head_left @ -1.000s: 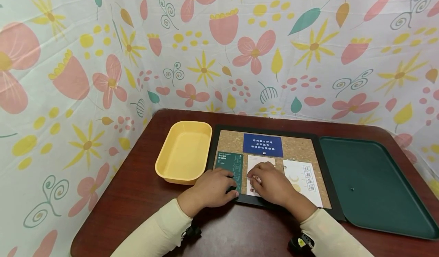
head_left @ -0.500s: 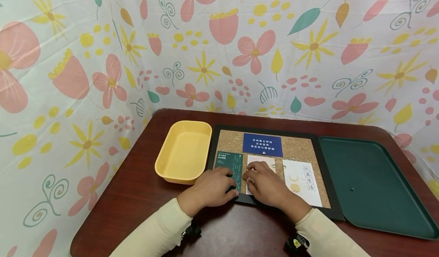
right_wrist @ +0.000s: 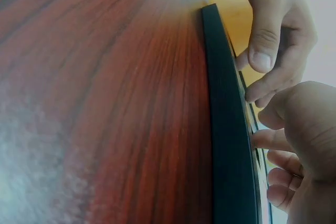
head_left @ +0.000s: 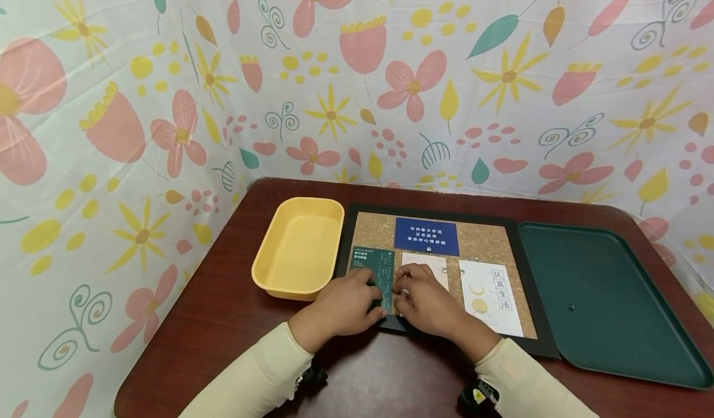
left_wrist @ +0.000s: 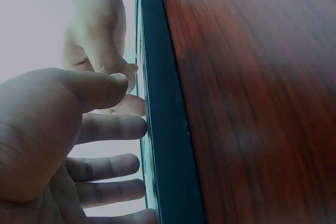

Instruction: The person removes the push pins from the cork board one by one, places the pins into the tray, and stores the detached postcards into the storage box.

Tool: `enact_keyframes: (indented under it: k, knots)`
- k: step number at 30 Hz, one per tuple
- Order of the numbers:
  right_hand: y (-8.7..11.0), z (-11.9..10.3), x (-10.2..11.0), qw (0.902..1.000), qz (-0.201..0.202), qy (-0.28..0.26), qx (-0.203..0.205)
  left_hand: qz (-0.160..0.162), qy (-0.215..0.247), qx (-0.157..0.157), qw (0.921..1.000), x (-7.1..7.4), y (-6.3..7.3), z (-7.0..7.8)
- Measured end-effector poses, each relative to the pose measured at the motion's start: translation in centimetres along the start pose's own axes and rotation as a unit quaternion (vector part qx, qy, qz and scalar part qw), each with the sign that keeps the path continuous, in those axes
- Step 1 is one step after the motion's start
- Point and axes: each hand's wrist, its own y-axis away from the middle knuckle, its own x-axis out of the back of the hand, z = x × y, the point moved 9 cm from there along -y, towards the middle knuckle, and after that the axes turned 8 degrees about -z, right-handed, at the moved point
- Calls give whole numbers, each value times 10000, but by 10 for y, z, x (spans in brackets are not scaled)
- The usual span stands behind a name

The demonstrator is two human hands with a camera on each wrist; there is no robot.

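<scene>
My left hand (head_left: 347,301) rests its fingertips on the lower part of a dark green card (head_left: 372,260) on a black-framed cork board (head_left: 365,222). In the left wrist view, the left fingers (left_wrist: 113,128) are nearly straight, touching down on the board side of the frame. My right hand (head_left: 428,300) covers the lower part of a pale pink card (head_left: 426,262), its fingertips at the green card's right edge. The right index finger (right_wrist: 270,140) reaches the board in the right wrist view; the other right fingers are bent. Neither hand visibly grips anything.
A blue card (head_left: 426,236) and a white card with a moon print (head_left: 491,297) lie on the board, with small clear pins near the cards. A yellow bin (head_left: 301,244) stands left; a green tray (head_left: 613,294) bearing a tiny object lies right, on the brown table (head_left: 223,306).
My right hand has slid left, from over the pale pink card to the green card's right edge, uncovering more of the white card. The left hand has barely moved.
</scene>
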Motion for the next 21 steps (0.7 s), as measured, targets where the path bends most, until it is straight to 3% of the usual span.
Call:
enact_keyframes:
  k: [14, 21]
  knots:
    - [2, 1, 4, 9963, 352, -760, -215, -22, -50, 183, 9998, 2, 1, 0]
    - [3, 6, 2, 9872, 243, -1432, -662, -86, 25, 298, 9995, 1, 0, -2]
